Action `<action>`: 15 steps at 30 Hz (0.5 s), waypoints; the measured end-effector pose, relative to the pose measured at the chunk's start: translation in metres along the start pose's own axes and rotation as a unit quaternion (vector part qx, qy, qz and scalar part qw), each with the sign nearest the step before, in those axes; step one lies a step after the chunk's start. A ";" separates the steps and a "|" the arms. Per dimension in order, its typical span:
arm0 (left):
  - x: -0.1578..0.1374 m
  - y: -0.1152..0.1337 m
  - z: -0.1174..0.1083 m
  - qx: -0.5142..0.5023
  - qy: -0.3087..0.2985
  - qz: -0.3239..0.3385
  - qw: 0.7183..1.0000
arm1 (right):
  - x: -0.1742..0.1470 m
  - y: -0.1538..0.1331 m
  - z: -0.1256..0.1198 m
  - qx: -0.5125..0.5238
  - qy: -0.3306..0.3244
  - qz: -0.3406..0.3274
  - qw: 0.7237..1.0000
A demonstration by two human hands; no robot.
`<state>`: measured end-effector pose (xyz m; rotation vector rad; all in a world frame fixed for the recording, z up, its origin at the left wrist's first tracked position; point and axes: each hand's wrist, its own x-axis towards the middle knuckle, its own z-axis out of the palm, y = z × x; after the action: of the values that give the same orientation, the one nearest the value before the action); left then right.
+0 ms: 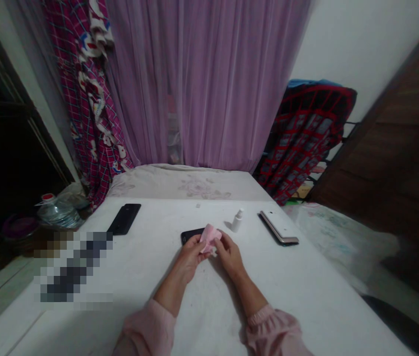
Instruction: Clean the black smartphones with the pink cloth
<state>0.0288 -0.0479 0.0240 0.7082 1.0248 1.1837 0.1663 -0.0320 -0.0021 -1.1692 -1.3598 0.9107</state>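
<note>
A small pink cloth (pixel 209 236) is pinched between my two hands above the white table. My left hand (pixel 190 256) has its fingers closed on the cloth's left side. On the other side, my right hand (pixel 230 252) grips it, with thumb and fingers together. Behind the hands lies a black phone (pixel 191 234), partly covered by the cloth and my fingers. A white spray bottle (pixel 237 220) stands upright just beyond my right hand, touching neither hand.
Two stacked phones (pixel 279 227), the upper one white, lie at the table's right. Toward the left lies a dark phone (pixel 125 218), near a blurred-out patch. The white table (pixel 209 316) runs back to purple curtains (pixel 224 89). A large water bottle (pixel 56 211) stands left, off the table.
</note>
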 end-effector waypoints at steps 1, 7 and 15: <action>-0.001 -0.002 0.000 0.007 0.000 0.003 1.000 | -0.002 -0.003 0.005 0.014 -0.021 0.007 1.000; -0.002 -0.010 -0.004 0.108 0.029 0.036 0.993 | 0.000 0.000 0.010 0.005 0.019 0.042 0.999; 0.007 0.007 -0.047 0.381 0.114 0.229 0.888 | 0.007 0.001 -0.009 -0.295 0.095 -0.057 0.949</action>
<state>-0.0166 -0.0426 0.0098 1.5214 1.6082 1.2717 0.1759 -0.0255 0.0003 -1.5602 -1.5693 0.2916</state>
